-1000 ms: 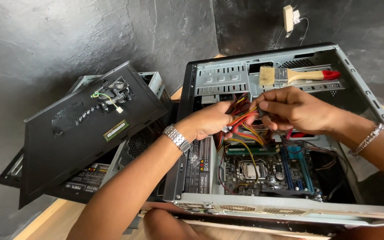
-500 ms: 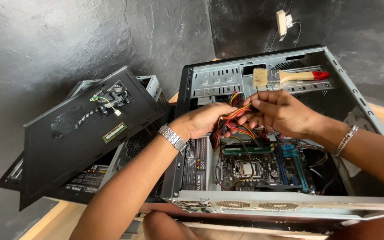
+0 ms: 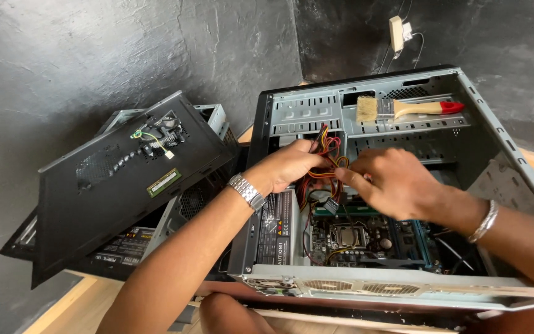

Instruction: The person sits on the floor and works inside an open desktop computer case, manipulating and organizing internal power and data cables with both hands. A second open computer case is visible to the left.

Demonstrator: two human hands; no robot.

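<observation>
Centre frame, inside open computer case [image 3: 502, 154] | left hand [image 3: 288, 167] clenched on wire bundle [image 3: 322, 164] | right hand [image 3: 390, 182] pinches same wires, just right | bundle runs top-to-bottom | connector [image 3: 332, 206] dangles below

This looked like a small, improvised computer repair workshop. An opened desktop case [image 3: 403, 185] lay on a wooden table [image 3: 69, 309], its motherboard [image 3: 366, 235] exposed, with a dusting brush [image 3: 403, 109] resting inside at the far end. To the left, more stripped cases and a loose black side panel [image 3: 118, 179] were stacked. Rough dark plastered walls [image 3: 94, 55] stood behind, a socket adapter [image 3: 397, 32] hanging at the far side.
</observation>
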